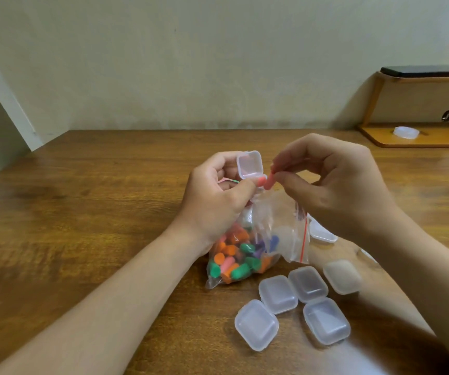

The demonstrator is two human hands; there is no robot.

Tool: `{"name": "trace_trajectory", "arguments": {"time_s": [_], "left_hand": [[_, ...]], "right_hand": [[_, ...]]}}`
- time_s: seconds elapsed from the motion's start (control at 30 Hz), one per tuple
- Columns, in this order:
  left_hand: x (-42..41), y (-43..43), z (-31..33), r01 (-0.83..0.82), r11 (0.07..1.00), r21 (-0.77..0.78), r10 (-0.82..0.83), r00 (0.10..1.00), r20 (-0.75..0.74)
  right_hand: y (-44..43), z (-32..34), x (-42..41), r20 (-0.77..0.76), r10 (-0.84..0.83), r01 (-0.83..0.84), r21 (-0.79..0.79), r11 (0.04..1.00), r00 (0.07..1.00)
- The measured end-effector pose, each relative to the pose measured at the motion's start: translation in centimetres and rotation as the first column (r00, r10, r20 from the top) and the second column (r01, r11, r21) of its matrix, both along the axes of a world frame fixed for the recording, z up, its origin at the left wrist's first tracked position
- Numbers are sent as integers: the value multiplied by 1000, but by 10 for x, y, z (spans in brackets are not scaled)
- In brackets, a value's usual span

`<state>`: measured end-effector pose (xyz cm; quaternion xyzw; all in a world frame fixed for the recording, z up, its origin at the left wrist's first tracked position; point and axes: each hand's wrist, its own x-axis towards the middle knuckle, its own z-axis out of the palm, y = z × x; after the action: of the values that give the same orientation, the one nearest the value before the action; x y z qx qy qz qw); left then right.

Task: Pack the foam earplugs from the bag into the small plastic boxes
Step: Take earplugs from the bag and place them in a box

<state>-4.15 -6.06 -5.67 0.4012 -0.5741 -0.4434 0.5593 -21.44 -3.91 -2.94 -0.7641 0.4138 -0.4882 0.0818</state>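
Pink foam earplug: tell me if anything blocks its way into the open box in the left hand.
Nothing visible blocks it. The right hand pinches the pink foam earplug right beside the small clear plastic box that the left hand holds, lid swung open. Its base is partly hidden behind the left thumb.

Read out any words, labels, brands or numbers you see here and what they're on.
None can be read. The bag is clear with only a red stripe; the closed boxes, the open box held by the left hand and the earplug pinched by the right hand are unprinted. The dark object on the shelf shows no legible marks.
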Motion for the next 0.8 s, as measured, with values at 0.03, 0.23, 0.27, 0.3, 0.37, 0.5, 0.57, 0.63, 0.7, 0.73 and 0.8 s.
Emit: {"name": "trace_trajectory", "arguments": {"time_s": [0.03, 0.23, 0.27, 0.3, 0.37, 0.5, 0.57, 0.63, 0.7, 0.73, 0.8], "left_hand": [[0, 0, 0, 11, 1000, 8, -11, 1000, -4], [2, -1, 0, 48, 997, 58, -46, 998, -43], [2, -1, 0, 55, 996, 72, -51, 997, -56], [2, -1, 0, 63, 994, 87, -56, 996, -72], [2, -1, 1, 91, 989, 117, -79, 992, -103], [2, 1, 3, 149, 976, 160, -124, 980, -157], [2, 1, 4, 159, 972, 172, -129, 976, -174], [2, 2, 4, 162, 971, 173, -133, 977, -169], [2, 2, 5, 159, 973, 166, -134, 979, -153], [2, 2, 5, 155, 975, 161, -132, 981, -144], [2, 2, 5, 151, 976, 159, -129, 982, -140]], "right_hand": [[0, -1, 0, -35, -8, 7, -4, 1000, 999], [0, -4, 2, -166, -27, 20, -44, 999, 986], [0, -4, 2, -170, -23, 16, -42, 999, 985], [0, -4, 3, -169, -17, 11, -39, 999, 985], [0, -5, 4, -164, -12, 6, -36, 999, 986], [-1, -6, 5, -164, -19, 12, -41, 999, 986], [-1, -7, 5, -161, -24, 20, -28, 999, 987], [0, -7, 6, -148, -20, 19, -14, 1000, 989], [0, -7, 5, -143, -12, 12, -6, 1000, 990], [0, -7, 5, -144, -8, 7, -5, 1000, 990], [0, -7, 5, -138, 0, -1, -5, 1000, 990]]}}
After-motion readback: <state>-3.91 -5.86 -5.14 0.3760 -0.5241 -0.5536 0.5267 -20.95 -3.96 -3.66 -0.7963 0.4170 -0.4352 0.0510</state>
